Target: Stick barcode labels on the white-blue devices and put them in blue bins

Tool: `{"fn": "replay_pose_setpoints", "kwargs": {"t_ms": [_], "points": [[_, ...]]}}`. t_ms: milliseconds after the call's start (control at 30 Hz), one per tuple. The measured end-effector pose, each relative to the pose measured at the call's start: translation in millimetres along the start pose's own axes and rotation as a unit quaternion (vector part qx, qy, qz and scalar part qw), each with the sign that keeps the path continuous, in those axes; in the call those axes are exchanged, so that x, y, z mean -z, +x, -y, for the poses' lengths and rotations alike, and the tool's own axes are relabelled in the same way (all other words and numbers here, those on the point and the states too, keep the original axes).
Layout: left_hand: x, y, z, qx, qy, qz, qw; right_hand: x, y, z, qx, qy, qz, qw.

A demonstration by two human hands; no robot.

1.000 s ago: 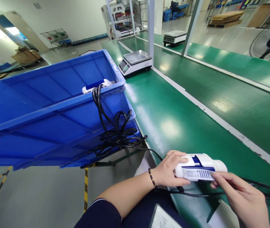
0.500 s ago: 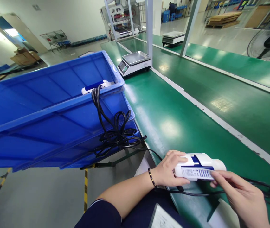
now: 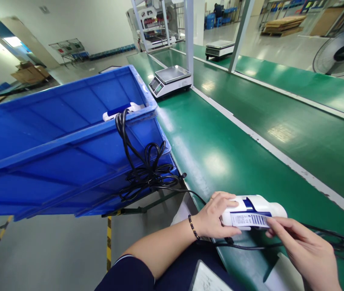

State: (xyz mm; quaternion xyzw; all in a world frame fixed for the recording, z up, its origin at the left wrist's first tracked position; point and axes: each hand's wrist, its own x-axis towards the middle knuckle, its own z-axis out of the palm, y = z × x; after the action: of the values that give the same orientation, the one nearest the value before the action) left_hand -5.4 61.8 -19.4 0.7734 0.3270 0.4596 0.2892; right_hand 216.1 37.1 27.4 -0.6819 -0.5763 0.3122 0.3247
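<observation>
A white and blue plastic device (image 3: 258,203) lies at the near edge of the green bench. My left hand (image 3: 217,216) is closed around its left end, thumb below and fingers on top. Between the thumb and fingers of my right hand (image 3: 303,242) is the right end of a printed label (image 3: 249,220) with text and stripes. The label lies along the device's near side; whether it sticks there I cannot tell. A black cable (image 3: 247,246) runs under both hands, and more black cable passes behind the right hand.
Left stands a blue crate (image 3: 69,133), with another white and blue device (image 3: 120,110) at its rim and coiled black cable (image 3: 150,173) hanging outside. A weighing scale (image 3: 170,81) sits farther along the green bench (image 3: 217,133). White sheet material (image 3: 284,275) lies near my right wrist.
The right hand and the label's right end have shifted very slightly left. My left hand keeps its grip on the device.
</observation>
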Motion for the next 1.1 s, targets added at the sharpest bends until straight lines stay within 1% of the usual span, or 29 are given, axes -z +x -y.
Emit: {"fn": "replay_pose_setpoints", "kwargs": {"t_ms": [200,367,600,800,933,1100], "points": [[-1.3,-1.1,0.8,0.0,0.004,-0.009,1.0,-0.7,1.1,3.1,0.026,-0.016,0.001,1.0],[-3.0,-0.8,-0.8,-0.013,-0.001,-0.034,0.999,-0.7,1.1,3.5,0.036,-0.028,0.001,0.999],[-7.8,0.4,-14.2,0.061,0.016,-0.071,0.995,-1.6,1.4,-1.0,0.047,-0.024,-0.001,0.999],[-11.1,1.7,-16.8,0.07,0.027,-0.098,0.992,-1.5,2.4,1.2,0.05,-0.024,-0.002,0.998],[-9.7,1.1,-14.0,0.05,0.03,-0.094,0.994,-1.9,3.7,2.8,0.051,-0.016,0.005,0.999],[-5.0,-1.0,-7.7,0.043,0.027,-0.039,0.998,0.6,5.4,14.4,0.087,-0.017,0.012,0.996]]}}
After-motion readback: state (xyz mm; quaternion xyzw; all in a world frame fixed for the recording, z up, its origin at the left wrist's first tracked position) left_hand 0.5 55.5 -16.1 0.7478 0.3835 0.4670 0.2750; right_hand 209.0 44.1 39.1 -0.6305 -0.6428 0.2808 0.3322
